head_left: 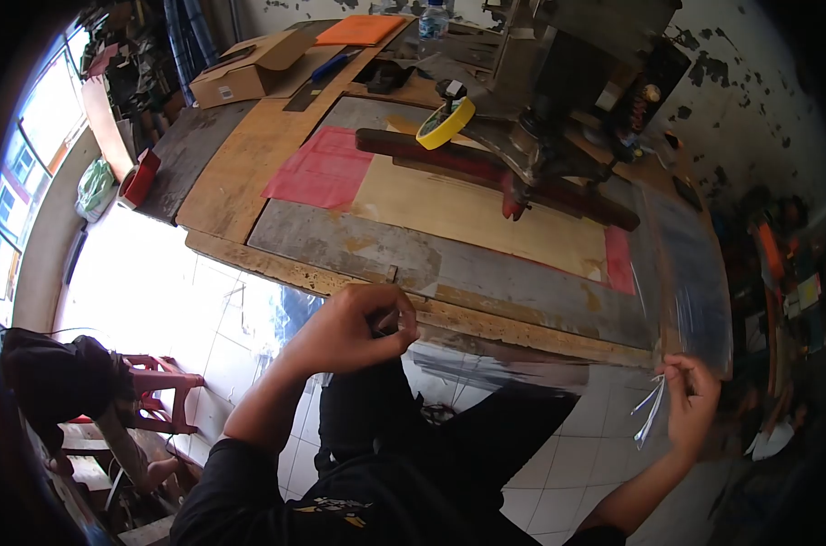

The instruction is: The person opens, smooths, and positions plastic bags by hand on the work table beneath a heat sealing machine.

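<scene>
My left hand point(363, 328) is held at the front edge of the worktable point(513, 332), its fingers curled and thumb meeting the index finger; what lies between them, if anything, is too small to make out. Near the table's right front corner, my right hand point(690, 400) pinches thin clear strips point(649, 417) that hang down beside its fingers. Beyond the hands, a cream sheet point(486, 216) lies on the grey metal plate point(385, 264), with red pieces point(322, 168) at its ends. A dark bar point(413, 150) of the press crosses above the sheet.
A yellow tape roll point(446, 124) rests by the press point(558, 100). At the back left are a cardboard box point(249, 73), an orange folder point(358, 30) and a bottle point(433, 23). Another person point(62, 369) is at the lower left, near a red stool point(162, 391).
</scene>
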### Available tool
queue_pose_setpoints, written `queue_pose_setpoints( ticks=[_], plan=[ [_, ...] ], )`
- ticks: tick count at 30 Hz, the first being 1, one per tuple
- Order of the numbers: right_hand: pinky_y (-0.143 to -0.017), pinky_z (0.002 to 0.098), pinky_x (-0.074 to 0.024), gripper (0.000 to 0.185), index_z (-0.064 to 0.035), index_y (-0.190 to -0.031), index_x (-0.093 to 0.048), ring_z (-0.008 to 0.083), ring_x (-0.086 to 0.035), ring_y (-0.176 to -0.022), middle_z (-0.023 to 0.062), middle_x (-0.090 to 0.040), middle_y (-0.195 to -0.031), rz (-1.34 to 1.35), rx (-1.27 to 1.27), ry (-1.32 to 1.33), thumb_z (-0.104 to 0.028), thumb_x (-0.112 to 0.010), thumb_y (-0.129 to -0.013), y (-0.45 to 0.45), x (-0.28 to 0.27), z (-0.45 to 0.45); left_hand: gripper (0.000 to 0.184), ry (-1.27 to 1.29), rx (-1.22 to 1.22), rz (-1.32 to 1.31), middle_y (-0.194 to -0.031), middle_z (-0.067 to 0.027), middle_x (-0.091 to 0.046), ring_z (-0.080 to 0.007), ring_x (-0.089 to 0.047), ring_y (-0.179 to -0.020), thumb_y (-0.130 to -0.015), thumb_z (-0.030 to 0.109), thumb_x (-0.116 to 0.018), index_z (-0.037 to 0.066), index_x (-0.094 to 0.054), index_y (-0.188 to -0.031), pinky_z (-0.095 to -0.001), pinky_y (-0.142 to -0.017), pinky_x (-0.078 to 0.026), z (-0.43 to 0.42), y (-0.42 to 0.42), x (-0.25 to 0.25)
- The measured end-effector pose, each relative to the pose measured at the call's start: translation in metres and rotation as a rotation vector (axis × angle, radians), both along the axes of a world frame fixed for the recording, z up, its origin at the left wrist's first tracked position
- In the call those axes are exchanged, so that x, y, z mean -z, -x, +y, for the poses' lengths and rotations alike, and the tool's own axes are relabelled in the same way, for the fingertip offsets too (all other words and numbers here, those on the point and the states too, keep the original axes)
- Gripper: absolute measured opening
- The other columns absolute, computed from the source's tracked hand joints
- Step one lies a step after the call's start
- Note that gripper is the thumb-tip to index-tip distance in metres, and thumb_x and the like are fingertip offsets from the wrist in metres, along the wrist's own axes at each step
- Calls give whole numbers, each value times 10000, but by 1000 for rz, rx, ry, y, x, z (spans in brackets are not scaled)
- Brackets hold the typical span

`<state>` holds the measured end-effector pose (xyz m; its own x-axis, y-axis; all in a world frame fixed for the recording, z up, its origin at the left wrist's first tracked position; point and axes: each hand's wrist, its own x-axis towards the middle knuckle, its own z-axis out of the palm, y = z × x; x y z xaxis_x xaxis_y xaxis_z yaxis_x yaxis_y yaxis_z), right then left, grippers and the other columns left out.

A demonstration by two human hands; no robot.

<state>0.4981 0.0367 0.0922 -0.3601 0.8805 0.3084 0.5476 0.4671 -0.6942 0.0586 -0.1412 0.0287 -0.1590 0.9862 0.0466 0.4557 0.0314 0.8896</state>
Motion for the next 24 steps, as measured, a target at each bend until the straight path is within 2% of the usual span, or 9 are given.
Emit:
queue_pose_setpoints(
  ticks=[6,8,13,15,16,18,22,23,24],
  plan=[
    [-735,272,-513,95,35,-1044,-715,188,-710,-834,121,-728,-875,-159,-93,-165,-40,-723,-986,-3,-16,-10,289,10,-42,150,-811,-26,-696,-126,-607,-689,-871,272,-887,58,-692,-865,-294,-634,-460,-5,5,2],
    [-731,284,-518,93,25,-1038,-712,215,-705,-832,132,-721,-876,-173,-111,-357,-50,-728,-986,-6,-20,-13,355,-27,190,22,-752,-52,-683,-162,-667,-693,-915,350,-852,54,-673,-839,-330,-639,-511,-14,12,13],
    [-733,334,-548,98,-1,-1008,-695,274,-701,-846,150,-712,-911,-106,-88,-705,-94,-727,-1003,-11,-24,-31,389,221,763,-336,-1139,-130,-770,-264,-735,-1108,-1049,434,-678,49,-627,-1022,-357,-881,-601,-20,6,56],
    [-735,360,-576,130,-4,-997,-683,271,-698,-848,158,-707,-941,-94,-59,-838,-127,-712,-1024,-6,-23,-38,535,497,997,-465,-1483,-213,-607,-324,-626,-1343,-1120,545,-438,44,-507,-1294,-439,-959,-604,-17,-4,81],
    [-735,360,-576,130,-4,-997,-683,271,-698,-848,158,-707,-941,-94,-59,-838,-127,-712,-1024,-4,-23,-39,535,498,997,-465,-1483,-213,-607,-324,-626,-1343,-1120,545,-438,44,-507,-1294,-439,-959,-604,-15,-10,89],
    [-772,353,-576,123,54,-1045,-659,292,-681,-903,199,-682,-1042,-113,-108,-943,-54,-605,-1068,-1,-22,-38,765,748,1069,-879,-1564,-194,-544,-288,-593,-1380,-1091,701,-169,39,-420,-1382,-425,-1002,-573,-13,-25,99],
    [-778,355,-595,130,73,-1071,-667,299,-690,-914,206,-682,-1041,-119,-117,-1056,-36,-594,-1073,6,-26,-36,819,816,1194,-674,-1538,-121,-592,-230,-656,-1096,-1107,683,-112,36,-328,-1560,-373,-942,-506,-4,-67,109],
    [-751,352,-600,137,62,-1050,-677,288,-695,-884,193,-689,-1002,-98,-63,-1099,-61,-619,-1068,9,-25,-35,905,690,1124,-647,-1198,-91,-754,-222,-636,-960,-1071,763,-201,25,-439,-1536,-372,-878,-500,-9,-78,113],
    [-724,349,-606,149,51,-1030,-688,276,-701,-854,181,-695,-962,-76,-9,-1143,-87,-644,-1063,13,-26,-34,905,686,1120,-650,-1198,-91,-754,-222,-636,-960,-1071,763,-201,25,-439,-1536,-372,-878,-500,-6,-83,114]
  ],
)
